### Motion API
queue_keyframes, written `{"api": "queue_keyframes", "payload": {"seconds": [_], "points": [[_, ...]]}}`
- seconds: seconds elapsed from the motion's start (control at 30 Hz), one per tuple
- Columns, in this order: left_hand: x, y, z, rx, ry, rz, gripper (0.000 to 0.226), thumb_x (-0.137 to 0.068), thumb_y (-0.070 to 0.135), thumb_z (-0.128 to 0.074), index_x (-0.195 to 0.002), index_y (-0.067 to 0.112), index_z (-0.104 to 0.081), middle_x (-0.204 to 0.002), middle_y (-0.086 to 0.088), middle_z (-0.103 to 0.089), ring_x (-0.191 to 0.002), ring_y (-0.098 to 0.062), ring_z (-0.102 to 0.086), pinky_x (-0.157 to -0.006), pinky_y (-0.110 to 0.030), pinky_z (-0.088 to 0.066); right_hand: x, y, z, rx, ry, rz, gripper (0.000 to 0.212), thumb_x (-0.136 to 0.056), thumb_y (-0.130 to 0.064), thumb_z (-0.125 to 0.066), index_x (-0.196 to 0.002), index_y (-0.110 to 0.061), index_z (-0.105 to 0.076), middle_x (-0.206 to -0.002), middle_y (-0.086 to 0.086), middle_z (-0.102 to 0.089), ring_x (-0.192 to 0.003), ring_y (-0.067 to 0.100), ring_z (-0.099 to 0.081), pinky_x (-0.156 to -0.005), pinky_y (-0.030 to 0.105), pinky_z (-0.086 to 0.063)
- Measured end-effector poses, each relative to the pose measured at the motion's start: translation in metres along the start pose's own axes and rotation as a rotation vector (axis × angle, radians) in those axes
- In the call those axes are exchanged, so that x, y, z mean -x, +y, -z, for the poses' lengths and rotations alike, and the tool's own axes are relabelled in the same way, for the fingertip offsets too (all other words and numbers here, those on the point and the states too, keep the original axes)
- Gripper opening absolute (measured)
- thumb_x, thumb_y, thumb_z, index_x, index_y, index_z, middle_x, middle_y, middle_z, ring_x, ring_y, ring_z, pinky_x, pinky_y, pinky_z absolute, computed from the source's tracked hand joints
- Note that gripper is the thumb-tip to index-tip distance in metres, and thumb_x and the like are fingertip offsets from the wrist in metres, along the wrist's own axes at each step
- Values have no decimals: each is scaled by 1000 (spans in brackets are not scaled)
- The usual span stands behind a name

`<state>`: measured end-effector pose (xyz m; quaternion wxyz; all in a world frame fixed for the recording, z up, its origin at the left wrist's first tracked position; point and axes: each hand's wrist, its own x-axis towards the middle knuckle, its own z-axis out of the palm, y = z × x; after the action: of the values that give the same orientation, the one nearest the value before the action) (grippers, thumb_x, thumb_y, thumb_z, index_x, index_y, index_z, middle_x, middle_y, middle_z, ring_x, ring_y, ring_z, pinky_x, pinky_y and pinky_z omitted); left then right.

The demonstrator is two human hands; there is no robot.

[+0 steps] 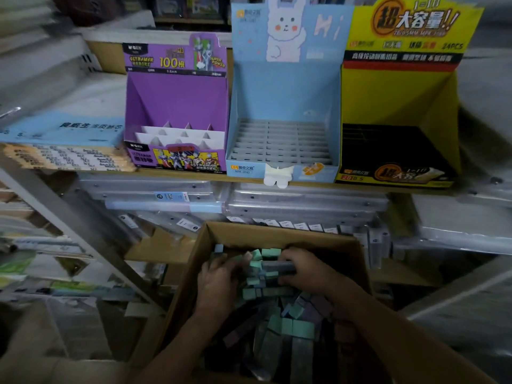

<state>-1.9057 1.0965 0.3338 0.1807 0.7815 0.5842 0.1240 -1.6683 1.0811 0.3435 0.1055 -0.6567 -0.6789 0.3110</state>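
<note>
An open cardboard box (277, 234) sits low in front of me, filled with several slim green, grey and purple packs (293, 325). Both my hands are inside it. My left hand (219, 278) grips a bunch of green-ended packs (256, 261) from the left. My right hand (304, 268) curls round the same bunch from the right, its fingers over a grey-blue pack (277, 266). On the shelf above stand three empty display boxes: a purple one (177, 106), a light blue one with a rabbit (285, 90) and a yellow-black one (399, 106).
The wooden shelf edge (249, 180) runs across the middle. Flat wrapped packages (302, 203) are stacked under it, behind the box. A stack of paper packs (63, 151) lies left of the purple display. A slanted metal rack post (69, 217) stands at the left.
</note>
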Motion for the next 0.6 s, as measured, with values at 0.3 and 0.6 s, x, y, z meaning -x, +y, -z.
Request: {"api": "queue_keyframes", "payload": {"seconds": [0.3,0.6], "points": [[-15,-14,-5,98,-108,-164,61,-91,19,-67,-146,40,-51,-136,0,-61,-126,-23,-56,-109,-33,-43,7,0,-12,440,19,233,58,-85,-37,-61,-139,-22,-47,-138,4,-51,-127,24,-43,-107,39,-37],[-24,-8,1,322,-129,-145,4,-93,31,-72,-93,33,-75,-112,10,-66,-109,-3,-60,-99,-23,-45,6,4,-18,344,119,169,58,-83,-33,-60,-138,-21,-48,-134,4,-56,-125,24,-47,-107,35,-35]]}}
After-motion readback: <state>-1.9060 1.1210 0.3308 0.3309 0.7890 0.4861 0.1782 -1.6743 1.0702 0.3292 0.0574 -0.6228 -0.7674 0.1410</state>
